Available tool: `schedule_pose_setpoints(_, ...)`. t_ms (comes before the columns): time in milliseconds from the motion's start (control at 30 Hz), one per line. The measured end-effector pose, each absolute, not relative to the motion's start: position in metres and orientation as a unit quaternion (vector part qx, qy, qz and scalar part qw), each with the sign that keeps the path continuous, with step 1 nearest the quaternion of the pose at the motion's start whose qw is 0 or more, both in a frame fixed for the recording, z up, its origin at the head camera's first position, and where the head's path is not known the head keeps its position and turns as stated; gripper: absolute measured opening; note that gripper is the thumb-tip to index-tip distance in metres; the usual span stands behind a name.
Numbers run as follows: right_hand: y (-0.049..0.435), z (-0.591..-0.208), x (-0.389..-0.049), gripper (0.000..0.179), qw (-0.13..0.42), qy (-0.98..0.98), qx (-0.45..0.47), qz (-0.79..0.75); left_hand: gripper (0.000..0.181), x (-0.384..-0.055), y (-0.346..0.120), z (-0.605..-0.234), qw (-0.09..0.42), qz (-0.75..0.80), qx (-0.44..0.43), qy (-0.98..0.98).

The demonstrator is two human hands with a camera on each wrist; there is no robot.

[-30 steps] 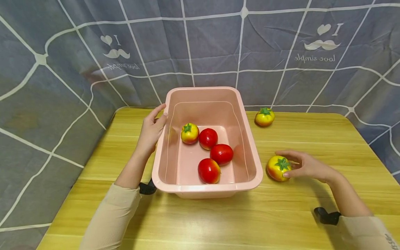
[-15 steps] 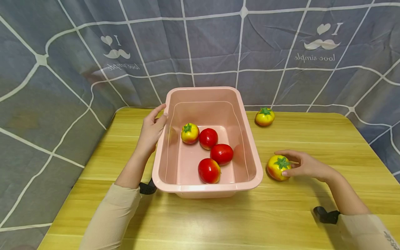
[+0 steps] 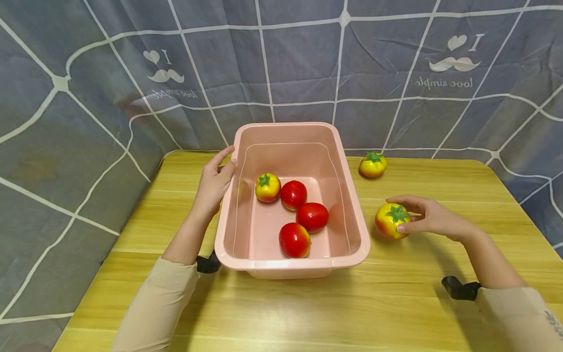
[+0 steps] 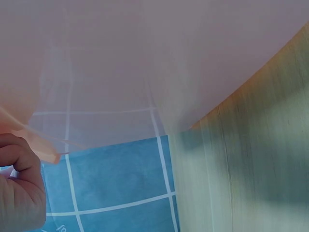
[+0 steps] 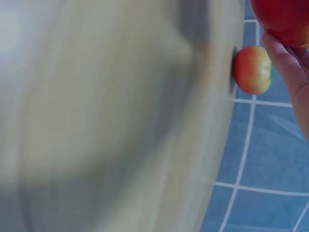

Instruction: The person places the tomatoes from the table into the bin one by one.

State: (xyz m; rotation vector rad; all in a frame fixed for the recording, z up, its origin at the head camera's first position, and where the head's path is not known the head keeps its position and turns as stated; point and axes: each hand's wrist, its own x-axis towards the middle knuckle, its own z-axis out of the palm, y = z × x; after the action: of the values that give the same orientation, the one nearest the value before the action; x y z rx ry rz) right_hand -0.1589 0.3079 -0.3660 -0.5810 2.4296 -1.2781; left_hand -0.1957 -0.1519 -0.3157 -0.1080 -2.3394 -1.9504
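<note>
My right hand (image 3: 433, 217) pinches a yellow-red tomato (image 3: 391, 221) with a green leafy top, thumb on the near side and fingers on the far side. The tomato is just off the table, right of the pink plastic tub (image 3: 292, 265); its red underside shows at the top of the right wrist view. My left hand (image 3: 214, 183) holds the tub's left rim, with curled fingers (image 4: 21, 159) seen in the left wrist view. Inside the tub lie a yellow tomato (image 3: 268, 188) with its leaf up and three red ones (image 3: 312, 217), close together on the bottom.
Another yellow-red tomato (image 3: 373, 165) sits on the wooden table (image 3: 281, 318) near the back edge, right of the tub. A grey-blue curtain (image 3: 299, 63) with white lines hangs behind the table and along its sides.
My right hand has raised the tomato off the table and shifted it slightly away from me. The left hand and the tub have stayed in place.
</note>
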Motion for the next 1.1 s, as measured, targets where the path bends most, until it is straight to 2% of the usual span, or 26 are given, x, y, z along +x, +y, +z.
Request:
schedule_pose_setpoints(433,0.294,-0.311,-0.182,0.058,0.147,0.845,-0.240,-0.456,0.046,-0.196,-0.152,-0.314,0.046,-0.646,-0.037,-0.761)
schedule_pose_setpoints(767,0.270,-0.260,-0.195,0.056,0.152,0.856,-0.232,-0.437,0.047,-0.197,-0.151,-0.313,0.041,-0.640,-0.039,-0.766)
schedule_pose_setpoints(1100,0.234,-0.236,-0.212,0.054,0.151,0.857,-0.276,-0.408,0.047,-0.195,-0.151,-0.312,0.038,-0.646,-0.037,-0.761)
